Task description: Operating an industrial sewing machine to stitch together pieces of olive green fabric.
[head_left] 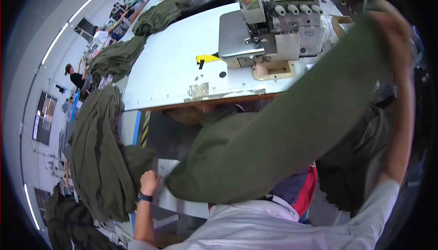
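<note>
A long olive-green fabric piece [278,131] stretches diagonally across my front, partly blurred by motion. Its upper end is in my right hand [394,31], raised high at the far right with the fingers closed round the cloth. The lower end sags over my lap near the left. My left hand [149,182], with a dark band on the wrist, is closed beside the flap of an olive garment pile [98,154]. Whether its fingers pinch any cloth is hidden. Beyond the raised fabric, a white overlock sewing machine [278,26] stands on the white worktable [169,67].
A yellow-handled cutting tool [206,59] lies left of the machine. More olive garments [116,58] are heaped along the table's left side, and a dark pile [75,222] sits at lower left. Dark fabric [356,158] hangs at right. Another person [77,77] works far left.
</note>
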`<state>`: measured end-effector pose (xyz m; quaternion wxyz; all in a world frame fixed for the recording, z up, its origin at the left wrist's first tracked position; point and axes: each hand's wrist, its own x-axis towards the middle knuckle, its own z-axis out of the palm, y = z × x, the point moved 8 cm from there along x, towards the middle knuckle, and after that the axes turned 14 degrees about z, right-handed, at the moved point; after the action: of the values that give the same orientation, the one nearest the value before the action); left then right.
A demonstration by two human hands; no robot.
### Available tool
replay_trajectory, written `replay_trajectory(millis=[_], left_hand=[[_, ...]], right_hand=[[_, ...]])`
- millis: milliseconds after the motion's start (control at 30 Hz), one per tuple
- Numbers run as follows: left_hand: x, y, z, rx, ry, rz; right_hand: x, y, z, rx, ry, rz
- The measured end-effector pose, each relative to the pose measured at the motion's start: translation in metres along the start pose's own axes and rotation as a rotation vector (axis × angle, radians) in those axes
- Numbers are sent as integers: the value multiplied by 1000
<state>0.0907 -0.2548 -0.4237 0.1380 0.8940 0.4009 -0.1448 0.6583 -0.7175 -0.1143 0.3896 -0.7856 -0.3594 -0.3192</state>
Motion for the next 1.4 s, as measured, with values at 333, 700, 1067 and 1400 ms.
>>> replay_trajectory(millis=[333, 700, 1067, 1400], left_hand=[[121, 428, -173, -7, 754, 1314], [200, 436, -226, 44, 723, 1243], [224, 437, -219, -602, 123, 1178], [225, 459, -213, -446, 101, 1170]], right_hand=[[-53, -98, 233, 518, -168, 166], [-128, -62, 305, 1115, -438, 945], [-169, -51, 301, 999, -613, 1035], [-142, -36, 285, 990, -243, 885]])
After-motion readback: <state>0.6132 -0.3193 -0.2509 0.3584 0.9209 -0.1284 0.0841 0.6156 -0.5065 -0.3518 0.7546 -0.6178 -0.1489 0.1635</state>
